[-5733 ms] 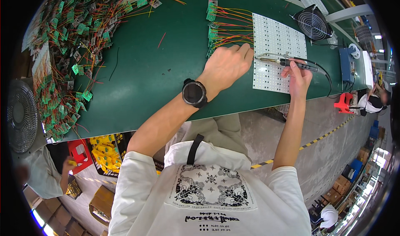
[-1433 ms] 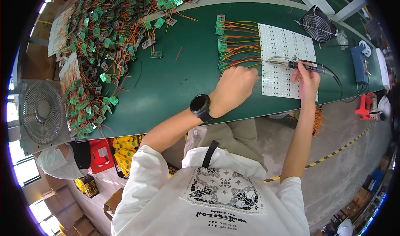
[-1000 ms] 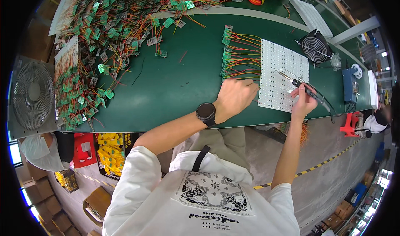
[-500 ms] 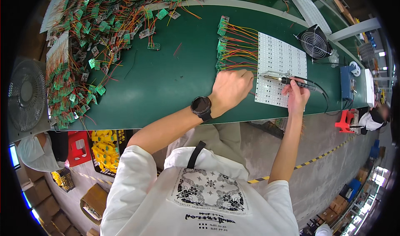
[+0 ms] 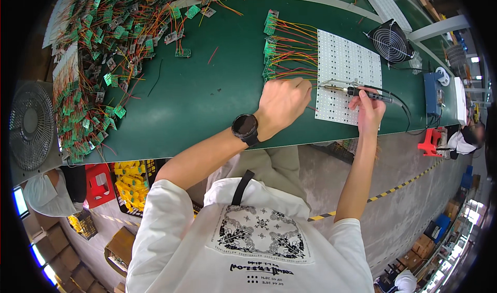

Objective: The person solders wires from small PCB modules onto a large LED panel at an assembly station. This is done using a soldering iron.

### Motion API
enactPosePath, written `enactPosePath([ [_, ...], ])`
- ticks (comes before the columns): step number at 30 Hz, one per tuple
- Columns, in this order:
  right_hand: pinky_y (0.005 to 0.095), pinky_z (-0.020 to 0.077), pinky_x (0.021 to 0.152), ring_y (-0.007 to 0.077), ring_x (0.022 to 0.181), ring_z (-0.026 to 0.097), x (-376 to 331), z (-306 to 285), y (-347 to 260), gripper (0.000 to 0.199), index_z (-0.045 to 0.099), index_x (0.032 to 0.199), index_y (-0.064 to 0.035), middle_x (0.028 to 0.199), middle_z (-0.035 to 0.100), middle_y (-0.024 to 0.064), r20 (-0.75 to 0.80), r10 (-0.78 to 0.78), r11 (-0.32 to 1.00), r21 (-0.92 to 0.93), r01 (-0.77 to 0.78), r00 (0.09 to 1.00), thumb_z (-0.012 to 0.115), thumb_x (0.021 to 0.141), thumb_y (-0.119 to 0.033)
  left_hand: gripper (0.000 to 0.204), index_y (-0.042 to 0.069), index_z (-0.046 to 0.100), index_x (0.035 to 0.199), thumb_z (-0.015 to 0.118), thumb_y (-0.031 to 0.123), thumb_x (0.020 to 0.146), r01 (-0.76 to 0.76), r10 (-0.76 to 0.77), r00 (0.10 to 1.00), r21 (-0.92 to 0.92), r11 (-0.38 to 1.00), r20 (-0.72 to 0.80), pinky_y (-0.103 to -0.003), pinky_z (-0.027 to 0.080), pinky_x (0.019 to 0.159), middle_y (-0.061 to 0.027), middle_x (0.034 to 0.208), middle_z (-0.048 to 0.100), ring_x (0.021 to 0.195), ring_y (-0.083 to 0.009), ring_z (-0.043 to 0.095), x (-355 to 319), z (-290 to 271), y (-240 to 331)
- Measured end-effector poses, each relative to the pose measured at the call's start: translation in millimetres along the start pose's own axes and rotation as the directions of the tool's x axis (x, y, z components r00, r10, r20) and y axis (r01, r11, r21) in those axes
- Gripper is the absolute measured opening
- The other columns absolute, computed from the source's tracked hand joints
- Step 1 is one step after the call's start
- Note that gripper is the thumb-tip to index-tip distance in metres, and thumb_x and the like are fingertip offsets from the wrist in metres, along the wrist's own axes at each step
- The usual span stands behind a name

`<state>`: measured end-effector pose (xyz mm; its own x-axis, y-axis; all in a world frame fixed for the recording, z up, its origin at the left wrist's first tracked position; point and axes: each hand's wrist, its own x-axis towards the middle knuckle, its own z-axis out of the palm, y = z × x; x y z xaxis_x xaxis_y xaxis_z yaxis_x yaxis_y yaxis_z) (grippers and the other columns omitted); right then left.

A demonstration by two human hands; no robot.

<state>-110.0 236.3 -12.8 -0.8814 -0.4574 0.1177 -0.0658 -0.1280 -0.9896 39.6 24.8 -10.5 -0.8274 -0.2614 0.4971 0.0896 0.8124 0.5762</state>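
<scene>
A soldering iron [image 5: 377, 95] with a black handle and cable is gripped in my right hand [image 5: 367, 109]. Its metal tip points left, at the left edge of a white perforated panel [image 5: 352, 65]. My left hand [image 5: 283, 106] is closed just left of that edge, knuckles up; its fingertips and whatever they pinch are hidden. Beyond it, red and yellow wires [image 5: 292, 44] run from the panel's left edge to a column of small green circuit boards [image 5: 269, 49]. A short red wire end [image 5: 311, 108] shows beside my left hand.
Heaped wired circuit boards [image 5: 103, 49] cover the table's left side. A small black fan [image 5: 391, 42] stands behind the panel's right corner, with a blue box [image 5: 432, 93] farther right. A larger fan [image 5: 32, 122] is at far left. The iron's cable loops right.
The table and its things sit slightly higher and farther left in view. My left hand stays by the panel's edge; the iron's tip is slightly nearer to it.
</scene>
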Motion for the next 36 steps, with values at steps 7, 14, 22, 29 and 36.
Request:
enactPosePath([
  [7, 0.0264, 0.0456, 0.053, 0.0177, 0.056, 0.061, 0, 1, 0, 0.019, 0.061, 0.103, 0.0072, 0.069, 0.064, 0.0125, 0.007, -0.006, 1.0, -0.006, 0.006, 1.0, 0.062, 0.089, -0.006, 0.004, 0.006, 0.066, 0.08, 0.064, 0.009, 0.079, -0.006, 0.006, 1.0, 0.024, 1.0, 0.01, -0.038, 0.048, 0.052, -0.0071, 0.073, 0.065, 0.061, -0.0293, 0.061, 0, 0, -1],
  [14, 0.0264, 0.0456, 0.051, 0.018, 0.055, 0.061, 0, 0, 1, 0.02, 0.061, 0.103, 0.0075, 0.069, 0.064, 0.0125, 0.001, -0.013, 1.0, -0.02, 0.013, 1.0, 0.062, 0.089, -0.007, 0.004, 0.006, 0.066, 0.08, 0.065, 0.009, 0.078, -0.006, 0.006, 1.0, 0.016, 1.0, 0.016, -0.038, 0.048, 0.053, -0.0076, 0.072, 0.064, 0.061, -0.0299, 0.061, 0, -1, -1],
  [22, 0.0265, 0.0451, 0.05, 0.0186, 0.054, 0.06, 1, 0, 1, 0.019, 0.061, 0.101, 0.0077, 0.067, 0.063, 0.0127, -0.034, -0.022, 1.0, 0.017, 0.022, 0.999, 0.063, 0.089, -0.008, 0.005, 0.006, 0.066, 0.082, 0.064, 0.01, 0.08, -0.02, 0.02, 1.0, 0.009, 1.0, 0.015, -0.038, 0.049, 0.053, -0.0082, 0.072, 0.064, 0.061, -0.0303, 0.061, -1, 0, -3],
  [29, 0.0272, 0.0438, 0.049, 0.0179, 0.051, 0.057, 0, 3, -1, 0.018, 0.061, 0.101, 0.0062, 0.065, 0.063, 0.0118, -0.064, -0.004, 0.999, 0.036, 0.006, 0.998, 0.063, 0.089, -0.007, 0.013, 0.004, 0.062, 0.082, 0.064, 0.017, 0.085, -0.119, 0.117, 0.992, 0.033, 0.992, 0.045, -0.036, 0.049, 0.051, -0.0051, 0.089, 0.059, 0.056, -0.0254, 0.059, 4, -14, 4],
  [36, 0.0273, 0.0435, 0.05, 0.0179, 0.052, 0.058, 1, 1, 0, 0.02, 0.061, 0.102, 0.006, 0.066, 0.062, 0.0113, -0.071, 0.014, 0.999, 0.044, -0.011, 0.997, 0.063, 0.089, -0.01, 0.038, 0.004, 0.063, 0.067, 0.057, 0.031, 0.092, -0.369, 0.388, 0.888, -0.122, 0.922, 0.246, -0.038, 0.047, 0.05, -0.0088, 0.068, 0.06, 0.054, -0.0274, 0.06, 5, -19, -7],
])
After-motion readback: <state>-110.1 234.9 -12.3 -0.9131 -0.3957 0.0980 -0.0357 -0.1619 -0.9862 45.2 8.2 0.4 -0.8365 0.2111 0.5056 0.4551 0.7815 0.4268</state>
